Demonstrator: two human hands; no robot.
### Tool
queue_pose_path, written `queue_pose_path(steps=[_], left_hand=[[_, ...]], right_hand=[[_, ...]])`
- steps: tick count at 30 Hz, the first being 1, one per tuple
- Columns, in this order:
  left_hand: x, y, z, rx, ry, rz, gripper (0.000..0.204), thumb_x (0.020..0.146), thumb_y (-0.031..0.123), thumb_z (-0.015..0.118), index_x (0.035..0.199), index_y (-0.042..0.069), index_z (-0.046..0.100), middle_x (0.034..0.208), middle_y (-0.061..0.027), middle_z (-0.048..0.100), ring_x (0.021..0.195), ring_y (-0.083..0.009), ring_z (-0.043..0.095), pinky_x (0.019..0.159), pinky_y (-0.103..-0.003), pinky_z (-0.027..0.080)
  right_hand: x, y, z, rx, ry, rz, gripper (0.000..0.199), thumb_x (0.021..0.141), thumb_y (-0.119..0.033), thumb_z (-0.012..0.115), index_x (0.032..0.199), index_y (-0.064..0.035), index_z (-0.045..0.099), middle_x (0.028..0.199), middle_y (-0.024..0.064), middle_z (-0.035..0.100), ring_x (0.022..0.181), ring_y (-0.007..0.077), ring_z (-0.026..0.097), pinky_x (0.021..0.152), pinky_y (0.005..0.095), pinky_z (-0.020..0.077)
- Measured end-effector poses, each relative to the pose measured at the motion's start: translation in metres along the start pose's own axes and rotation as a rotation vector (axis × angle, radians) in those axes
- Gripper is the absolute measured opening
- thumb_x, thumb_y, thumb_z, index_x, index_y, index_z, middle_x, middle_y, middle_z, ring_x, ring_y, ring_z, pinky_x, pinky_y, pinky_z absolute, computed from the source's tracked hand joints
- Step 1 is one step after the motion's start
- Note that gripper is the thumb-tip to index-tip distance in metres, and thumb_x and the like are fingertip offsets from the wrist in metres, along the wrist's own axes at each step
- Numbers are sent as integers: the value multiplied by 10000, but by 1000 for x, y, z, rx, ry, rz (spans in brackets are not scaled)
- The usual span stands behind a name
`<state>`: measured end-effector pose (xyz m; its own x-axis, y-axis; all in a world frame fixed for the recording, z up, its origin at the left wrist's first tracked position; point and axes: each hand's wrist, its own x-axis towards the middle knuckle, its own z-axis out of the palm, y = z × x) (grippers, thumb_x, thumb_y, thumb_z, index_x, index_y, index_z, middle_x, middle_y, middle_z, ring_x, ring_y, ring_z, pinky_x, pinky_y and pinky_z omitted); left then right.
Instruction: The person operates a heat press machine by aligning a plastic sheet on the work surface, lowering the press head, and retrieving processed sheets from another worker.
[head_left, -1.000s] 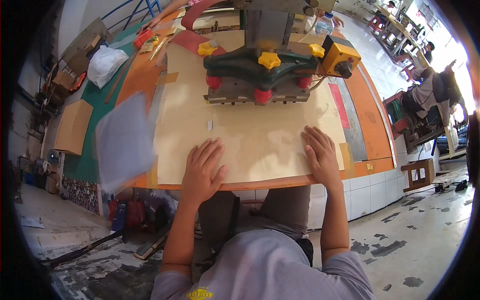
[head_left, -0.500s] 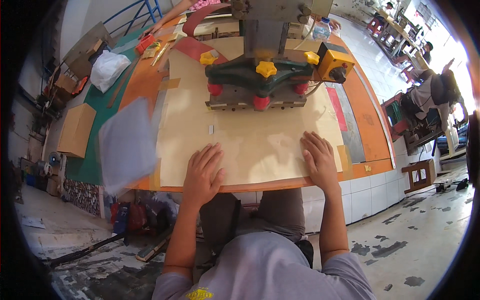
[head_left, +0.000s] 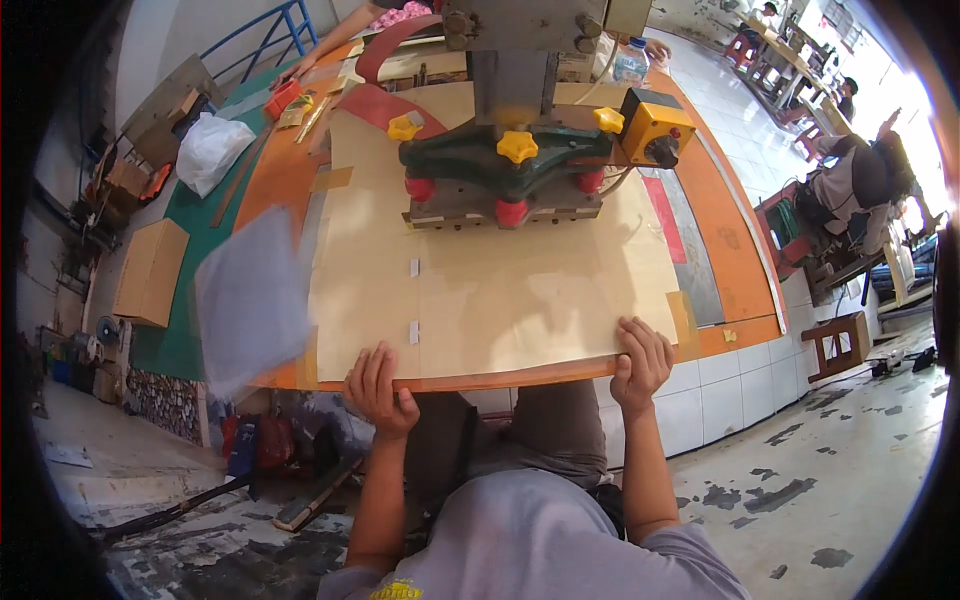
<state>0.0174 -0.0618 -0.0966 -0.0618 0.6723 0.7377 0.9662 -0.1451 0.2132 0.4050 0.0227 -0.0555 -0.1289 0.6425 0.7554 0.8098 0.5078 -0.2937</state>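
Note:
A large cream sheet (head_left: 480,345) covers an orange board (head_left: 500,379) in front of me, with tan tape at its sides. Over the board's front edge my left hand (head_left: 382,393) has its fingers on top and its thumb lower down. My right hand (head_left: 641,366) clasps the same edge near the sheet's right corner, fingers bent. Two small white strips (head_left: 414,332) lie on the sheet, the nearer one just beyond my left fingers. Farther back, a dark green press head (head_left: 515,160) with yellow knobs and red feet stands over the sheet, a metal plate beneath it.
A yellow control box (head_left: 655,130) is beside the press. To the left are a translucent plastic sheet (head_left: 255,300), a cardboard box (head_left: 151,272) and a white bag (head_left: 212,150). A co-worker's arm (head_left: 335,35) reaches in at the far left. A wooden stool (head_left: 838,345) stands right.
Both hands have drawn back from lying flat on the sheet to its front edge, fingers now bent over it. A second white strip shows where my left hand was. The view has shifted slightly.

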Motion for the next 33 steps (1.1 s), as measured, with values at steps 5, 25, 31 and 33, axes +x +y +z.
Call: queue_pose_path(steps=[5, 25, 31, 33], left_hand=[[-2, 3, 6, 46, 60, -21, 549, 1097, 386, 320, 1321, 59, 701, 1387, -108, 669, 1350, -367, 533, 1155, -515, 327], [5, 11, -5, 2, -3, -47, 569, 1045, 532, 454, 1301, 88, 702, 1400, -95, 656, 1357, -352, 512, 1159, -525, 306], [14, 20, -15, -57, -67, -114, 564, 1022, 571, 516, 1266, 105, 721, 1403, -84, 659, 1369, -351, 496, 1167, -526, 290], [13, 18, -14, -57, -72, -135, 568, 1018, 582, 524, 1257, 108, 726, 1407, -76, 660, 1370, -348, 495, 1168, -525, 287]], right_hand=[[0, 1, 1, -26, 54, -32, 449, 1049, -451, 517, 1081, -63, 741, 1197, 88, 779, 1158, 280, 725, 988, 386, 466], [17, -19, -28, 20, -200, -17, 556, 859, -543, 780, 1209, -114, 740, 1377, 95, 697, 1267, 273, 646, 1077, 422, 378], [18, -24, -25, 94, -217, 72, 460, 816, -289, 875, 1234, -155, 738, 1396, 74, 673, 1294, 286, 608, 1118, 449, 354], [22, -31, -21, 80, -197, 50, 422, 816, -230, 872, 1213, -161, 749, 1376, 63, 684, 1297, 289, 605, 1124, 455, 350]])
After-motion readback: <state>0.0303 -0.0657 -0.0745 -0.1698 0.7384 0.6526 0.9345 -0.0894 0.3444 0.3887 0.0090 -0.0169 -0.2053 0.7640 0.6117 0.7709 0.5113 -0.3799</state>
